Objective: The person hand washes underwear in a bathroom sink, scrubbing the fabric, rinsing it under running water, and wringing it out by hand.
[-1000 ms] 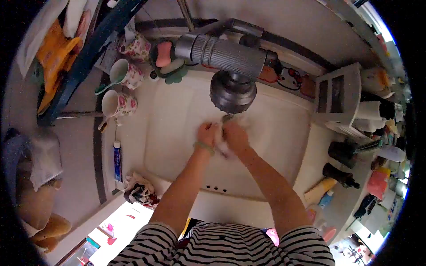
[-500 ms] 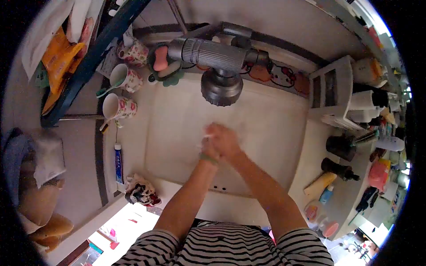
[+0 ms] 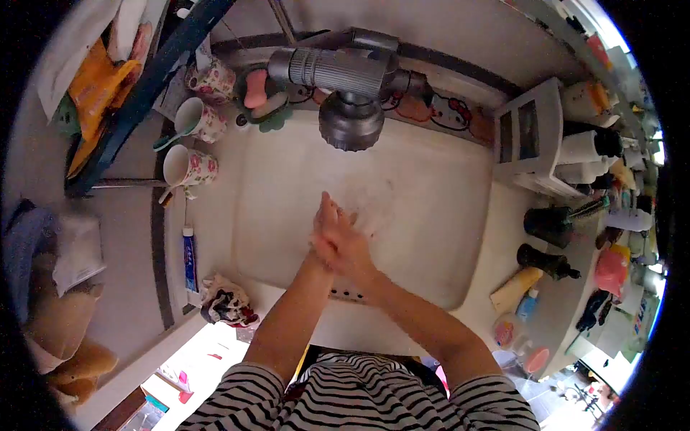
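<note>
My two hands are pressed together over the white sink (image 3: pixel 424 215), below the dark grey tap (image 3: pixel 351 118). My right hand (image 3: pixel 348 246) lies across my left and wraps around it near the wrist, its fingers slightly blurred. Fingers of my left hand (image 3: pixel 326 208) stick out past it, stretched toward the tap; the rest of that hand is mostly covered. Between the hands no object can be made out. Greyish marks or wetness show on the sink floor just beyond them.
Left of the sink stand floral mugs (image 3: pixel 190 167), with a toothpaste tube (image 3: pixel 190 260) and a crumpled cloth (image 3: pixel 228 302) nearer me. A soap dish (image 3: pixel 262 100) sits behind. On the right are a white rack (image 3: pixel 528 136), a black cup (image 3: pixel 548 226) and several bottles.
My hands have shifted slightly left and toward me. My right hand has slid down over my left hand toward its wrist. The camera view has shifted a little.
</note>
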Demonstrator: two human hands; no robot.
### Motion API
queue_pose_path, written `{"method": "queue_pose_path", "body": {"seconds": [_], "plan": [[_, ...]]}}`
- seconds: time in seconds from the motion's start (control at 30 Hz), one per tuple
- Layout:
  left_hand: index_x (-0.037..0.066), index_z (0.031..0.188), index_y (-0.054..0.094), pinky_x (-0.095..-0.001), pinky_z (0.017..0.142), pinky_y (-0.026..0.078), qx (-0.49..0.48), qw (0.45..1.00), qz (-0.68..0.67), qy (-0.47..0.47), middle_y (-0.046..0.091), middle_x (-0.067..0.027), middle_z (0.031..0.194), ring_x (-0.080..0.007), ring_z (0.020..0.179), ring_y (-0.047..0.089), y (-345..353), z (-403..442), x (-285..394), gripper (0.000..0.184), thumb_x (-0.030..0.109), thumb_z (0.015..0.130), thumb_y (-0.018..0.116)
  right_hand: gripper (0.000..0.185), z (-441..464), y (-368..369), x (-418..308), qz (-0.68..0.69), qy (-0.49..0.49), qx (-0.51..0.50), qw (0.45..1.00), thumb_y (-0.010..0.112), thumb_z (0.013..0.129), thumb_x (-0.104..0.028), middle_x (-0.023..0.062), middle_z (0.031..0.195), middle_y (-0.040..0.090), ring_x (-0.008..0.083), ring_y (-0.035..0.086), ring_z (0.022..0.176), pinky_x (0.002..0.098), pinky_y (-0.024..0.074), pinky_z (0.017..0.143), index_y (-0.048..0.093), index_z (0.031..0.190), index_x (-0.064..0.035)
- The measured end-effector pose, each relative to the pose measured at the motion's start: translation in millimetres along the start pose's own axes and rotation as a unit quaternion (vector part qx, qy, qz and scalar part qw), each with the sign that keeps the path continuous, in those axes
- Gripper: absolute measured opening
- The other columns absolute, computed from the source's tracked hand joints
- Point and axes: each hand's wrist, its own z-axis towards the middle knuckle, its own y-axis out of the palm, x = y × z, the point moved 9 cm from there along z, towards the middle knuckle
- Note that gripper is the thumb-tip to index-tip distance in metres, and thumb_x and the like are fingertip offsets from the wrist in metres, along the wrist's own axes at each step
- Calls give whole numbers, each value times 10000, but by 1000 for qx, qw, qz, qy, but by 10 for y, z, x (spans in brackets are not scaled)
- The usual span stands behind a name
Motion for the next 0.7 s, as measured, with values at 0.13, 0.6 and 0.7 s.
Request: {"method": "queue_pose_path", "body": {"seconds": [0.13, 0.6, 0.7], "plan": [[126, 1052, 520, -277, 785, 425, 519, 843, 93, 106, 528, 11, 935, -101, 939, 492, -356, -162, -4, 341, 408, 896, 409, 267, 340, -144, 271, -41, 107, -73, 991, 556, 805, -252, 96, 612, 556, 246, 524, 539, 318, 424, 511, 512, 637, -49], [61, 1071, 506, -295, 663, 478, 663, 719, 201, 52, 556, -48, 930, -171, 813, 550, -560, -339, 687, 447, 453, 871, 430, 322, 555, -400, 1392, 139, 326, -154, 922, 505, 836, -333, 32, 648, 497, 125, 476, 616, 307, 412, 599, 536, 729, -30], [56, 878, 565, -300, 550, 445, 595, 734, 328, -11, 559, -43, 809, -168, 683, 532, -878, -598, 942, 307, 356, 839, 516, 339, 520, -117, 1382, 10, 250, -155, 956, 513, 814, -355, 141, 1011, 585, 270, 549, 894, 411, 425, 787, 587, 1000, -81]]}}
